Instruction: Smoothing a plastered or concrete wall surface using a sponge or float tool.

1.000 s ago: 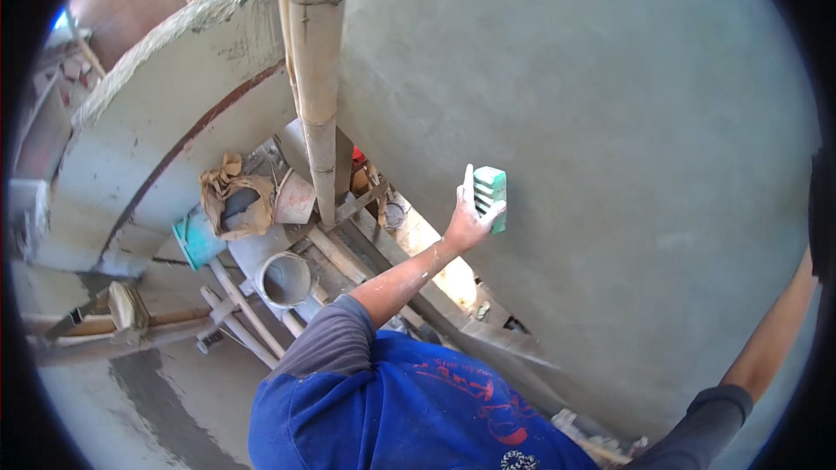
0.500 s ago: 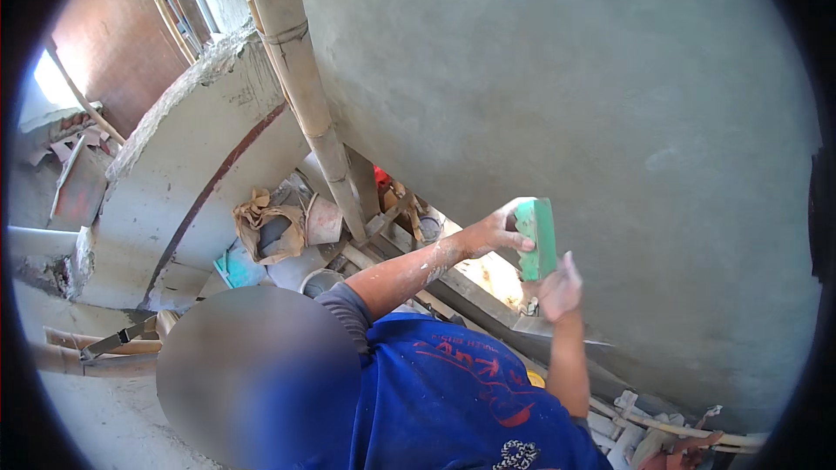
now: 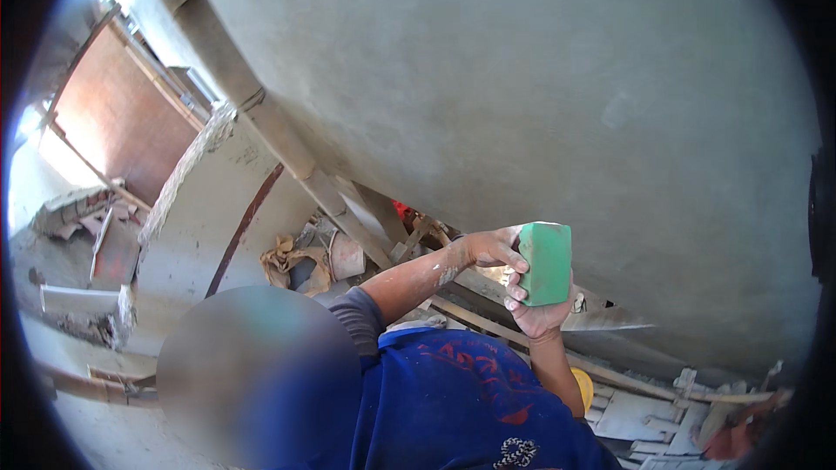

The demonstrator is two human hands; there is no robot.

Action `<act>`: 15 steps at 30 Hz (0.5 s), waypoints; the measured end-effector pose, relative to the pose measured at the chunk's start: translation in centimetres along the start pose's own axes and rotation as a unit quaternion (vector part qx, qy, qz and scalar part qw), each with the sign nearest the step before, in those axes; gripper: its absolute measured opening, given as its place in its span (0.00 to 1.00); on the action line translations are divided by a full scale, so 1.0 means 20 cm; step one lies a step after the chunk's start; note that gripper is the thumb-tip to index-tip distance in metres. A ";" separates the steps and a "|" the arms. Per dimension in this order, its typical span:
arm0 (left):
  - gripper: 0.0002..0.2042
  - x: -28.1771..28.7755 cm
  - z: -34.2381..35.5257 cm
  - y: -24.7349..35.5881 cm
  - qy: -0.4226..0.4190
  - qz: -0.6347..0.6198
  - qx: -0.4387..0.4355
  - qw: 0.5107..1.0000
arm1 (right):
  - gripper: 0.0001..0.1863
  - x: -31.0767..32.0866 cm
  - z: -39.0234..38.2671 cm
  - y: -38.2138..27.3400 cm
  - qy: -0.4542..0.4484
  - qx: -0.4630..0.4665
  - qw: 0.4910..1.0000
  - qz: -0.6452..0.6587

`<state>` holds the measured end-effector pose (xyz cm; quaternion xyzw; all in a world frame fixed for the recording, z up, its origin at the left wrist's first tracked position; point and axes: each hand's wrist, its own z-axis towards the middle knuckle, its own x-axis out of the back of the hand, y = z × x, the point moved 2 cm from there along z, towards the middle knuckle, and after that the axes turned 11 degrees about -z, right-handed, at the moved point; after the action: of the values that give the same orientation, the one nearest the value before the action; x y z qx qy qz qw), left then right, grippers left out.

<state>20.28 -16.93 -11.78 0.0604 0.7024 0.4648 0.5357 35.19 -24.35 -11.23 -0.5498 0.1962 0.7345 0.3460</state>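
A green sponge-like block (image 3: 547,263), rectangular with a flat face showing, is held up in front of the grey plastered wall. From its left side my left hand (image 3: 496,249) grips it, the fingers bent against the edge; pale, plaster-like smears mark the hand and forearm. My right hand (image 3: 542,320) closes round the lower end of the block, with fingertips showing on the left edge and part of the hand hidden behind it. Both arms reach out ahead of my blue shirt (image 3: 453,383).
The grey plastered wall (image 3: 557,96) fills the upper right. A bamboo pole (image 3: 287,139) slants down beside it. A pinkish bucket (image 3: 347,257) and torn brown paper (image 3: 296,263) lie left of my arm. Planks and rubble (image 3: 644,418) lie at lower right, near a yellow round object (image 3: 583,389).
My right hand, which was open just below the block, has closed on its lower end. The block has turned so that its broad face shows. The whole view has shifted.
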 end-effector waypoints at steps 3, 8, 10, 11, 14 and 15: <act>0.46 -0.09 0.01 0.18 -0.019 0.182 -0.072 0.980 | 0.38 0.06 -0.05 -0.11 0.009 0.050 0.994 -0.097; 0.29 -0.08 -0.12 0.92 0.235 0.734 -0.315 0.554 | 0.36 0.13 -0.19 -0.52 0.257 0.261 0.803 -0.470; 0.27 -0.15 -0.15 1.30 0.327 0.726 -0.440 0.416 | 0.35 0.05 -0.20 -0.74 0.341 0.332 0.642 -0.601; 0.28 -0.17 -0.18 1.50 0.339 0.728 -0.510 0.308 | 0.36 0.03 -0.19 -0.84 0.363 0.360 0.557 -0.655; 0.33 -0.23 -0.16 1.90 0.358 0.693 -0.614 0.121 | 0.42 -0.16 -0.07 -1.06 0.418 0.489 0.270 -0.716; 0.33 -0.20 -0.16 1.97 0.351 0.692 -0.618 0.126 | 0.43 -0.21 -0.02 -1.13 0.432 0.520 0.173 -0.716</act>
<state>3.09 0.90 19.33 -0.0003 -0.0528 0.8844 -0.4637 52.48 -10.45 -5.35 -0.3726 0.1717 -0.4605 0.7872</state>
